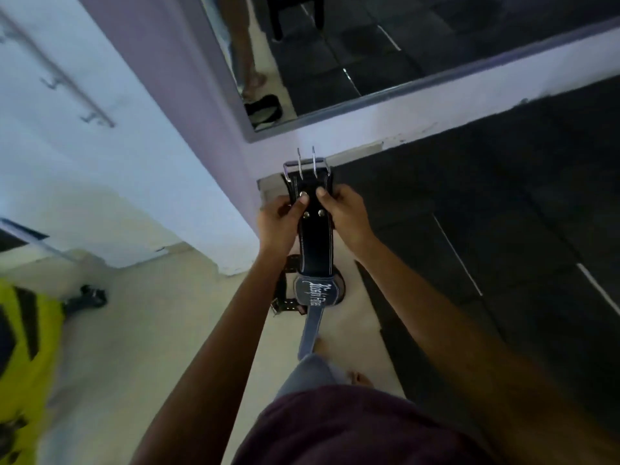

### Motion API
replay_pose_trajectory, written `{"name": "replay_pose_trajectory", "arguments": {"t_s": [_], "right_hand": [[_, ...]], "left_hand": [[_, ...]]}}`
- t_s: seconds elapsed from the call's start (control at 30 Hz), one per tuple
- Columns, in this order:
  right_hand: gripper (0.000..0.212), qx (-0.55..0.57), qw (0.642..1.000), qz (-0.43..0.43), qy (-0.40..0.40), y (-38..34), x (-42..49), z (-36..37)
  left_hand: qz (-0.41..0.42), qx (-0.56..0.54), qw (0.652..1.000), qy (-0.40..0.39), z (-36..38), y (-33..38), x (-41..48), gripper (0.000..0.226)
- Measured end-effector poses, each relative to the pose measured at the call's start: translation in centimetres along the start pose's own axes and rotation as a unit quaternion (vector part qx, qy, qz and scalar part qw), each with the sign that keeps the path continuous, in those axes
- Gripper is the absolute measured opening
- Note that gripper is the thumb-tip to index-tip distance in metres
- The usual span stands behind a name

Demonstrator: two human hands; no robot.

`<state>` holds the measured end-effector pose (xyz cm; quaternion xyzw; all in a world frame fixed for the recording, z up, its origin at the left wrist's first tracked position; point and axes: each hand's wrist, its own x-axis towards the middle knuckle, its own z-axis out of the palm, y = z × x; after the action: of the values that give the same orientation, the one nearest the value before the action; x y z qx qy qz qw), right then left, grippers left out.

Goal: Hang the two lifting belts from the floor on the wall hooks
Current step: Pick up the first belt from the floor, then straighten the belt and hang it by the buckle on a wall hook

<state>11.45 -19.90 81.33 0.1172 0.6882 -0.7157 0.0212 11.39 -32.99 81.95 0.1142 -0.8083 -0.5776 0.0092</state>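
I hold a black leather lifting belt (317,243) in front of me with both hands, its steel two-prong buckle (307,166) pointing up and away. My left hand (280,219) grips its left edge just under the buckle, my right hand (342,213) its right edge. The rest of the belt hangs down, showing a grey padded part with white lettering. A second black belt (285,297) lies on the pale floor below, partly hidden by the held one. A rail with metal wall hooks (90,117) runs along the white wall at upper left, blurred.
A framed mirror (335,62) leans on the lilac wall ahead. Dark rubber mats (503,229) cover the floor to the right. A yellow-and-black object (23,347) sits at the left edge, with a small black item (90,297) beside it. My bare feet are below.
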Motion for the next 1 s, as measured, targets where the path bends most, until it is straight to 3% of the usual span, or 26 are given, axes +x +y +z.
{"name": "replay_pose_trajectory", "arguments": {"t_s": [0.13, 0.23, 0.33, 0.47, 0.6, 0.7, 0.83, 1.0], "right_hand": [[0.028, -0.024, 0.993, -0.004, -0.112, 1.4, -4.3, 2.7], [0.029, -0.123, 0.976, -0.015, -0.178, 4.2, -7.6, 4.0], [0.024, -0.087, 0.979, -0.027, -0.184, 2.4, -8.0, 6.1], [0.026, 0.011, 0.984, -0.046, -0.172, -5.4, -5.8, 10.1], [0.03, 0.021, 0.978, -0.1, -0.18, -11.4, -4.2, 13.4], [0.026, 0.018, 0.971, -0.117, -0.207, -10.6, -5.5, 15.2], [0.014, -0.025, 0.967, -0.082, -0.238, -3.0, -9.4, 15.2], [0.012, -0.041, 0.977, -0.065, -0.2, -0.7, -11.5, 15.6]], "left_hand": [[0.057, -0.019, 0.994, 0.088, -4.1, 2.2, -1.2, 0.029], [0.061, -0.031, 0.988, 0.137, -7.2, 2.8, -1.8, 0.036], [0.072, -0.052, 0.984, 0.157, -10.1, 2.5, -2.2, 0.034], [0.097, -0.085, 0.975, 0.18, -14.0, 2.7, -2.8, 0.051], [0.115, -0.101, 0.969, 0.192, -17.2, 3.8, -3.5, 0.052], [0.119, -0.114, 0.964, 0.208, -19.2, 3.6, -3.5, 0.052], [0.106, -0.111, 0.961, 0.23, -21.5, 3.2, -3.0, 0.06], [0.118, -0.103, 0.97, 0.186, -22.4, 2.9, -3.8, 0.027]]}}
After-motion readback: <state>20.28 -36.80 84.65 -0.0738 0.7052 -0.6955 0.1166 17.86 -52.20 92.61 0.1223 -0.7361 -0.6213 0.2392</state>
